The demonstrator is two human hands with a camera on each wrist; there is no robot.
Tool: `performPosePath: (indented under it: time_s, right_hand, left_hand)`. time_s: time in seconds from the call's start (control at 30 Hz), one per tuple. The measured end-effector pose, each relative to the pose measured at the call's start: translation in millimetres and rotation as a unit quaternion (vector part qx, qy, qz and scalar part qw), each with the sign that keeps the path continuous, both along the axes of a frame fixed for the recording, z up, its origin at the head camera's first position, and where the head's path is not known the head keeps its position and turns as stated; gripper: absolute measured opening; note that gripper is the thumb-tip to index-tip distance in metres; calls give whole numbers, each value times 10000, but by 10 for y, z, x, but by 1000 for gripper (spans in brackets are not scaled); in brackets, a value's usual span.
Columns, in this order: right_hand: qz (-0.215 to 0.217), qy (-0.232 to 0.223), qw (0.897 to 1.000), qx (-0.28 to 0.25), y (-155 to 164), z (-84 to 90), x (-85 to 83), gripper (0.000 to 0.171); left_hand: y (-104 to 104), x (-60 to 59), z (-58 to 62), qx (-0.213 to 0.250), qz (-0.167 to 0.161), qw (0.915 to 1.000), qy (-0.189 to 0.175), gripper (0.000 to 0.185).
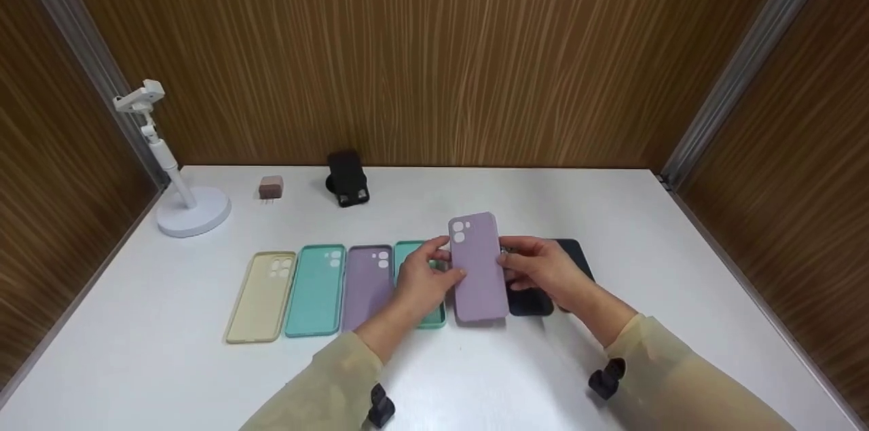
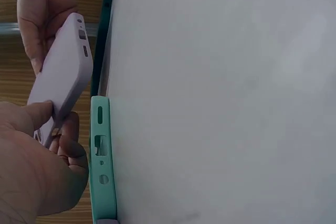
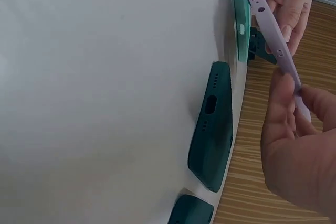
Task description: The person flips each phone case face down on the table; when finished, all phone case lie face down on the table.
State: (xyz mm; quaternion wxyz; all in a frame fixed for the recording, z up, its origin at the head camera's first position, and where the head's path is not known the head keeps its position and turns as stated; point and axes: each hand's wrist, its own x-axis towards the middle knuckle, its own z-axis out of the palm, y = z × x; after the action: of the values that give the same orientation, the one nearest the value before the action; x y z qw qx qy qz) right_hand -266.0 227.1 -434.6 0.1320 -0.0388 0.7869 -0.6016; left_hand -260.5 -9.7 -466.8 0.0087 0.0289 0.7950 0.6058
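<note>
While both hands hold the lilac case [image 1: 477,268] above the worktop [image 1: 611,214], it stands clear of the row below, its back with the camera cutout facing up. The left hand [image 1: 424,282] grips the left long edge, thumb on the back and fingers curled beneath; the right hand [image 1: 543,271] pinches the right long edge in the same manner.

For a sound hold, pressure is best kept on the side walls — not on the flexible back — with both hands level so the case does not twist. It should stay well above the mint case [image 1: 429,282] directly beneath the left hand.

View differences:
- Head view: shows the full row — yellow case [image 1: 263,295], teal case [image 1: 316,290], purple case [image 1: 367,285] — plus the dark case [image 1: 543,282] under the right hand, a white stand [image 1: 178,193], a small plug [image 1: 270,187] and a black holder [image 1: 347,178].
- Left wrist view: shows the lilac case's end with its port cutouts, and the mint case's end on the worktop edge.
- Right wrist view: shows the lilac case edge-on and thin, with dark green cases lying flat below.
</note>
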Motion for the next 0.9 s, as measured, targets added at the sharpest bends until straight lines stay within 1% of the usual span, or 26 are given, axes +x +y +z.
performPosePath:
  time_s: [0.13,0.23,0.4,0.53,0.73,0.9]
  right_hand:
    - [-244,188,9987,404,-28,-24,-19,51]
    - [-327,255,9973,614,-45,-46,-32,53]
    - [-279,374,9962,742,-62,-72,-40,52]
    - [-243,467,9953,812,-68,-87,-49,51]
    - [-215,671,9894,1272,-80,-128,-74,51]
    - [-137,791,9853,1505,-83,-157,-96,52]
  left_hand:
    - [2,-10,13,-138,-29,9999,-15,63]
    - [2,-5,15,-186,-74,9998,1,63]
    - [0,2,8,-239,-109,9996,80,63]
    - [0,-5,2,-293,-140,9995,65,64]
    - [9,-17,-17,-455,-128,9989,-16,63]
    - [2,-27,-40,-586,-60,9982,85,59]
